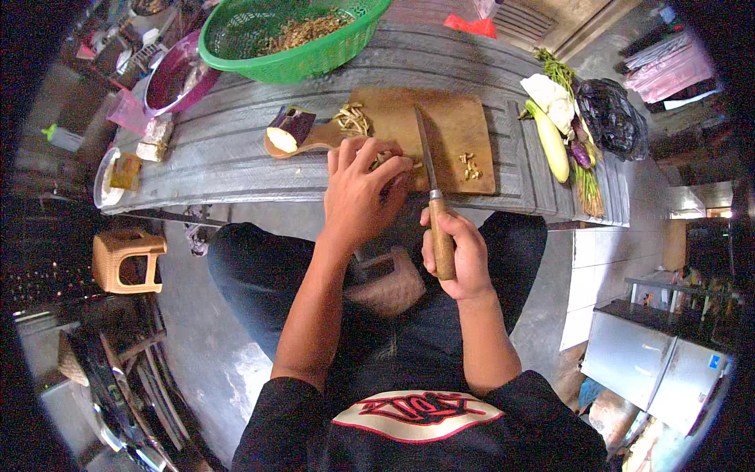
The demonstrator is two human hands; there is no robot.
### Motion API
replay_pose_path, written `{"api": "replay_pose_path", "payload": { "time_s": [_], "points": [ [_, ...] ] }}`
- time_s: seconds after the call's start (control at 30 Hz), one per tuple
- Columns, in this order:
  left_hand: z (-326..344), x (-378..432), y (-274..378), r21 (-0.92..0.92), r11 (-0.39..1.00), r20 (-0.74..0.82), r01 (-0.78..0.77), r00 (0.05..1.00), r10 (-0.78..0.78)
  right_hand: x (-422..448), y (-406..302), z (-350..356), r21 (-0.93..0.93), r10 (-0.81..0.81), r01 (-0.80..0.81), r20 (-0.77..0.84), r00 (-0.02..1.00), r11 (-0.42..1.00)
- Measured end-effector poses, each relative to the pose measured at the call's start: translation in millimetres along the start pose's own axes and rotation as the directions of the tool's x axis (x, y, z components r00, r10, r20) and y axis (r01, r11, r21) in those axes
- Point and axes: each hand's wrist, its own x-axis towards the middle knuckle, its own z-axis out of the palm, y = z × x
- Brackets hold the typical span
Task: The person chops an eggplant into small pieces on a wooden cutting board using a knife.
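On the wooden cutting board (401, 115), my left hand (363, 189) lies with bent fingers over some cut vegetable pieces (383, 158), mostly hidden beneath it. My right hand (467, 256) grips the wooden handle of a kitchen knife (428, 156). Its blade points away from me over the board, just right of my left fingertips. Small diced bits (470, 166) lie at the board's right side. Pale vegetable strips (353, 119) are heaped near its left edge. A cut piece of purple eggplant (291, 128), white face showing, rests by the board's rounded handle.
A green plastic basket (295, 62) and a purple basin (183, 71) stand at the far left. To the right lie cauliflower (548, 100), a pale long vegetable (548, 141), small purple eggplants (581, 153) and a black plastic bag (613, 118). A plastic stool (130, 259) stands at left.
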Motion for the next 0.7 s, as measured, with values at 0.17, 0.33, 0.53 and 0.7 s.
{"api": "replay_pose_path", "payload": {
  "time_s": [0.17,0.33,0.53,0.7],
  "points": [
    [3.3,-1.9,-1.9,-0.008,1.000,0.023,0.009,1.000,-0.008,0.8,2.4,4.6,0.000,-0.001,0.001,-0.026,1.000,1.000],
    [2.8,0.4,-0.3,0.009,1.000,0.004,0.020,1.000,-0.020,3.2,2.0,14.5,0.013,-0.015,0.016,-0.038,0.999,1.000],
    [7.0,-1.3,-3.4,0.028,1.000,-0.008,0.003,1.000,-0.003,4.5,3.2,16.8,-0.007,-0.006,0.006,-0.056,0.998,1.000],
    [7.0,0.7,-1.6,0.032,0.999,-0.003,-0.003,1.000,0.003,4.0,3.0,20.6,-0.011,0.015,-0.016,-0.115,0.993,1.000]
  ]
}}
